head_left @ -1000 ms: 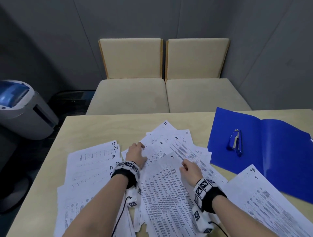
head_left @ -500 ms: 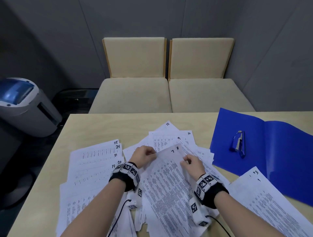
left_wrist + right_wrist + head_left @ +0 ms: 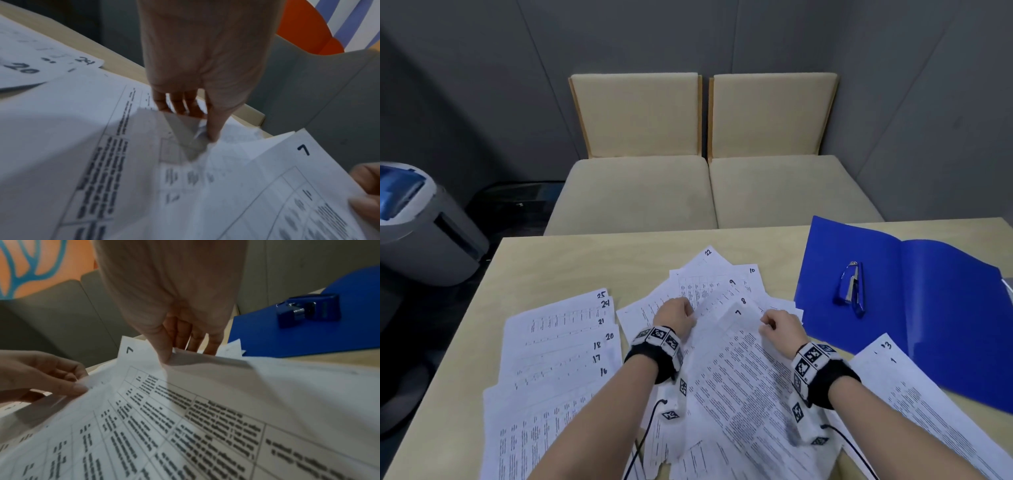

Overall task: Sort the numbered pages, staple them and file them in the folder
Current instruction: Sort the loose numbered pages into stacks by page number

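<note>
From the head view, both hands work the middle fan of pages on the table [image 3: 571, 260]: left hand [image 3: 675, 317] and right hand [image 3: 781, 327] pinch the top corners of page 7 [image 3: 736, 346]. The sorted pile [image 3: 558, 346] lies left, the open folder [image 3: 935, 308] right, stapler [image 3: 852, 287] on it.

Left wrist: thumb and fingers [image 3: 180, 105] nip a folded corner.

Right wrist: thumb [image 3: 164, 344] on top, fingers beneath, gripping page 7's edge; the stapler sits on the folder beyond.
</note>
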The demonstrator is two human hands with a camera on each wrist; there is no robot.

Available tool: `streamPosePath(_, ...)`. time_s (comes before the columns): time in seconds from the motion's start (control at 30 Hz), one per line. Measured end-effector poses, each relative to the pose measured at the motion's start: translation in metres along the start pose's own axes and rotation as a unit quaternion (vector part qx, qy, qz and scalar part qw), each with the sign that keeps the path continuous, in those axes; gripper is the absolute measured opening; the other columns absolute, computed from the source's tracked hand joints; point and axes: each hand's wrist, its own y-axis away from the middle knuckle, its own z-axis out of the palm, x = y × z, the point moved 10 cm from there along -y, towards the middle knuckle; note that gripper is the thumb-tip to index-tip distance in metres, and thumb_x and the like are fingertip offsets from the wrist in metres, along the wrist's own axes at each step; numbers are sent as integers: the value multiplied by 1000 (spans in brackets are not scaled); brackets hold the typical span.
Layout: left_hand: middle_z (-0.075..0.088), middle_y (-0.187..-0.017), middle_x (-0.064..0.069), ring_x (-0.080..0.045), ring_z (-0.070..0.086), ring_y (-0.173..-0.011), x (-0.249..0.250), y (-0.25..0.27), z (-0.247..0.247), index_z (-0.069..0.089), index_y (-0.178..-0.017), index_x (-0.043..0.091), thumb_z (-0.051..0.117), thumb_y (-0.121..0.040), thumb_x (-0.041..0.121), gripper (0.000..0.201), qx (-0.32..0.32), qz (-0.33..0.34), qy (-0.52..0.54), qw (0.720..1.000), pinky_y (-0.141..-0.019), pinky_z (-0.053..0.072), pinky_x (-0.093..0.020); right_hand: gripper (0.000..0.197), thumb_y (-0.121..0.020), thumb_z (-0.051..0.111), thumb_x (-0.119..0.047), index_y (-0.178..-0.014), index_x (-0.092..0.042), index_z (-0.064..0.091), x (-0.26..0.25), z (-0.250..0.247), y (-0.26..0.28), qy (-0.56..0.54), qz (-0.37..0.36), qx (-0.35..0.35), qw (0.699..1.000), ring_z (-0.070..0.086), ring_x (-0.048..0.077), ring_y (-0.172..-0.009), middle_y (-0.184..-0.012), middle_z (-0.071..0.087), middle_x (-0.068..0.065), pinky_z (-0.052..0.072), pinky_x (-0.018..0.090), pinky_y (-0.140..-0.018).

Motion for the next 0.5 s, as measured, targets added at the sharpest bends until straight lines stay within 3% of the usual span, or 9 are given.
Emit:
streamPosePath(0.13, 59, -76, -3, -23, 52, -68, 10, 3, -9, 48, -83, 18, 49, -92, 18, 8, 12, 65, 49, 997, -62, 42, -31, 28, -87, 48, -13, -64, -28, 41, 2, -6, -14, 20, 18, 3, 1000, 45, 23, -78, -68, 44, -6, 36, 30, -69)
streamPosePath(0.2, 57, -71, -1, -20, 51, -62, 11, 4, -12, 50, -86, 17, 49, -94, 21, 9, -5, 82, 74, 994, -58, 40, -30, 25, -85, 45, -19, -64, -32, 42, 4, -10, -20, 25, 37, 17, 999, 45, 26, -92, -83, 54, -1, 36, 34, -82)
streamPosePath(0.3, 56, -72, 2, -18, 50, -63, 11, 4, -22, 56, -90, 15, 52, -94, 19, 7, 3, 99, 82, 992, -58, 40, -29, 16, -88, 44, -16, -80, -25, 54, -5, -13, -23, 32, 33, 15, 999, 41, 24, -109, -94, 59, 2, 31, 38, -95)
streamPosePath(0.4, 63, -83, -1, -18, 56, -69, 10, 2, -20, 60, -95, 14, 59, -89, 19, 7, -25, 90, 97, 991, -63, 46, -28, 15, -90, 43, -13, -82, -17, 56, -9, -14, -26, 38, 26, 13, 999, 41, 24, -112, -93, 57, 1, 31, 38, -95)
streamPosePath(0.5, 67, -91, -5, -20, 59, -73, 7, -2, -20, 61, -94, 13, 64, -85, 18, 10, -30, 83, 109, 990, -71, 51, -32, 12, -88, 46, -14, -82, -18, 56, -8, -14, -29, 35, 37, 15, 999, 37, 21, -118, -113, 49, -4, 33, 39, -97)
